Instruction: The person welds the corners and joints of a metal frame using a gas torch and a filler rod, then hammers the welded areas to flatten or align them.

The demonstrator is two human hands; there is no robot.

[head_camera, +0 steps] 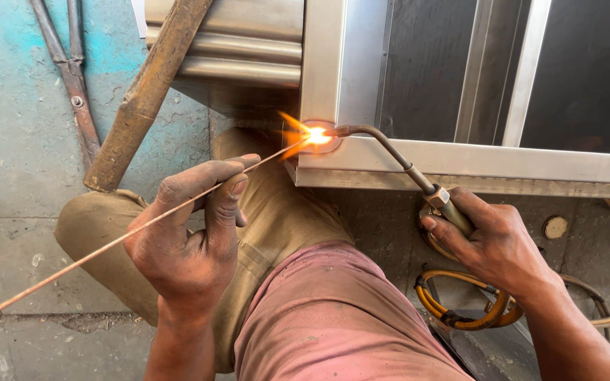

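My left hand (190,229) pinches a long thin copper-coloured filler rod (72,263) between thumb and fingers. The rod's tip reaches the bright orange flame (314,135) at the corner of a shiny metal frame (474,156). My right hand (492,243) grips the handle of a gas torch (397,156), whose curved neck points left into that same corner. Both hands are grimy. The flame glows on the joint where the frame's upright and bottom rail meet.
A rusty wooden-handled tool (146,92) leans across ribbed metal sections (241,42) at the top. Long pincers (72,77) lie on the blue-stained concrete floor (15,176). Yellow hoses (460,310) coil under my right hand. My knees in khaki trousers and a pink shirt fill the centre.
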